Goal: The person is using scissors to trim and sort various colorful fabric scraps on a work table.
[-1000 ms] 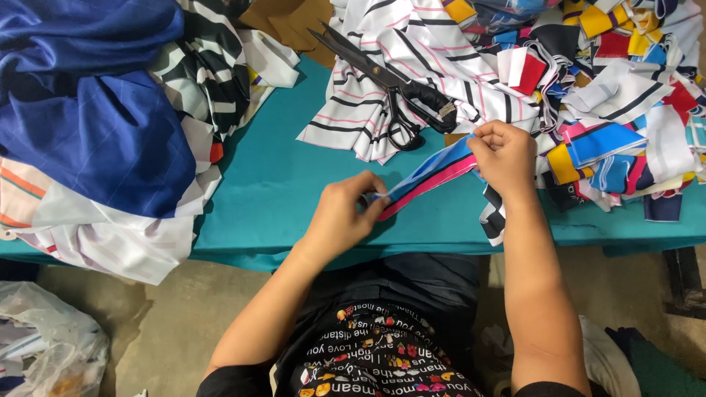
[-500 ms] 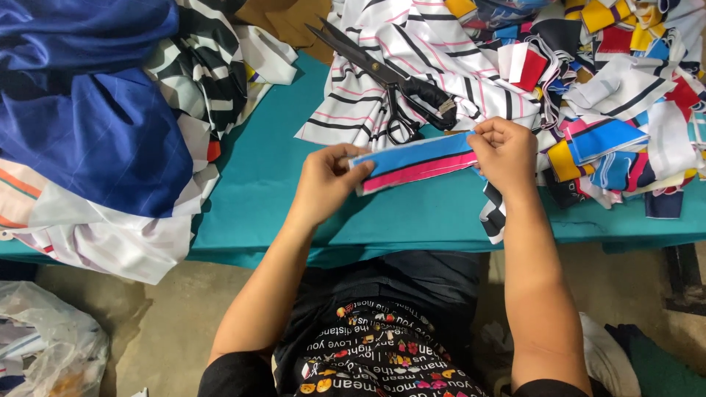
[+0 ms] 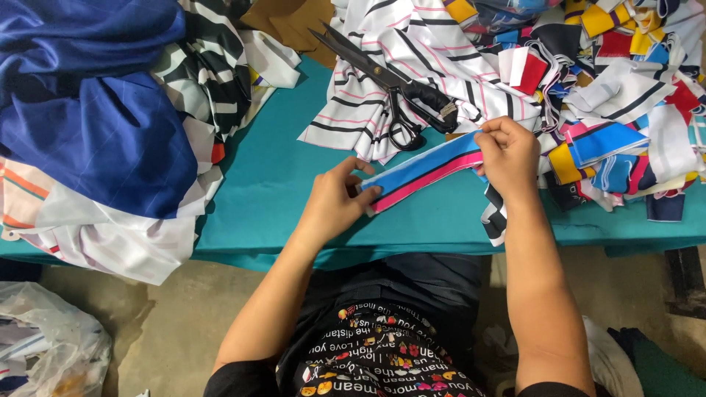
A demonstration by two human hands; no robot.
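We pinch a blue-and-pink fabric strip (image 3: 423,170) taut between our left hand (image 3: 334,202) and right hand (image 3: 507,151), just below the black scissors (image 3: 390,77). Bare teal table (image 3: 279,184) lies open left of the strip; fabric scraps (image 3: 625,125) crowd its right end.

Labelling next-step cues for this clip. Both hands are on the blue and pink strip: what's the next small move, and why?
Probably lay the blue and pink strip flat on the teal table. The left hand pinches one end and the right hand the other, so it spans taut between them just above the surface. The black scissors lie untouched on the striped cloth, with bare table below the strip.
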